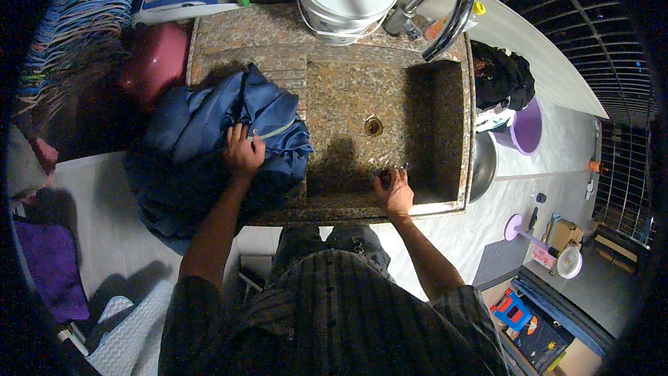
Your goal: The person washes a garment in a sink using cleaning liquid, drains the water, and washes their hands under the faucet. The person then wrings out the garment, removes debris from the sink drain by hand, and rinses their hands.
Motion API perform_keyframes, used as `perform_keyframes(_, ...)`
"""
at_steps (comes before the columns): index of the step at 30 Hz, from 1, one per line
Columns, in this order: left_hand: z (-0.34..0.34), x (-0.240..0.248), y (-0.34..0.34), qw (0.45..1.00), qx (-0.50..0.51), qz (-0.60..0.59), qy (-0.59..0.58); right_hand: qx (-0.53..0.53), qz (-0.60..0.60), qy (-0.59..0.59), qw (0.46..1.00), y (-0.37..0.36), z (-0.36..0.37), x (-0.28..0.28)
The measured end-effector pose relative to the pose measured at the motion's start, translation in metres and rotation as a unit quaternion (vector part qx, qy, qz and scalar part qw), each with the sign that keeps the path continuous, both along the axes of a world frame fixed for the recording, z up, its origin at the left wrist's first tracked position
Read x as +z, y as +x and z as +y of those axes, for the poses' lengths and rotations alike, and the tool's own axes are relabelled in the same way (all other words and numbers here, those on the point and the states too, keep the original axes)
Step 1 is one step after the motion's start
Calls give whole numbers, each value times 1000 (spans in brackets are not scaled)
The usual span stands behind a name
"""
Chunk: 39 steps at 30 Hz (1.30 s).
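Note:
A large bundle of shiny dark blue fabric [209, 118] covers the ribbed left part of a speckled stone sink [334, 97] and hangs over its front edge. My left hand [243, 153] lies on the bundle with bent fingers gripping the fabric, beside a pale strip that looks like a zipper. Down in the basin, near the front wall, my right hand [395, 193] has its fingers curled around something small and dark, mostly hidden beneath them. Wet glints show by its fingertips. The round drain [374, 126] lies farther back in the basin.
Behind the basin stand a lidded white bucket [346, 0] and a curved chrome faucet [452, 17]. A pink basin [156, 63] and many hangers [87, 28] are at left. Dark clothes [504, 76], a purple bucket [527, 125] and a metal bowl [483, 167] sit right of the sink.

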<state>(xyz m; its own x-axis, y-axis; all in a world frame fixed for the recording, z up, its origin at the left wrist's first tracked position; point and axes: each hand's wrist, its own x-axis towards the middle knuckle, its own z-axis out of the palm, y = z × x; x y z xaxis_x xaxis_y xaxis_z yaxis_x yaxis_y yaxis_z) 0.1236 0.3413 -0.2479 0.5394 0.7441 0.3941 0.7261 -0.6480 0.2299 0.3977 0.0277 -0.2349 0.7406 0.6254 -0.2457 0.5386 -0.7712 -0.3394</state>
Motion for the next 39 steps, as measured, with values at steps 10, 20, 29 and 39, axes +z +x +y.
perform_keyframes(10,4,-4,-4,1000,-11,6,25,15,-54,-6,998,-2,2,-3)
perform_keyframes(20,1,0,-4,1000,-6,-1,27,3,30,-30,999,-2,13,22)
perform_keyframes(29,0,5,-1,1000,0,-6,18,7,16,-24,1000,1,1,-1)
perform_keyframes(39,1,4,3,1000,-1,-5,29,18,3,-10,1000,3,-7,-13)
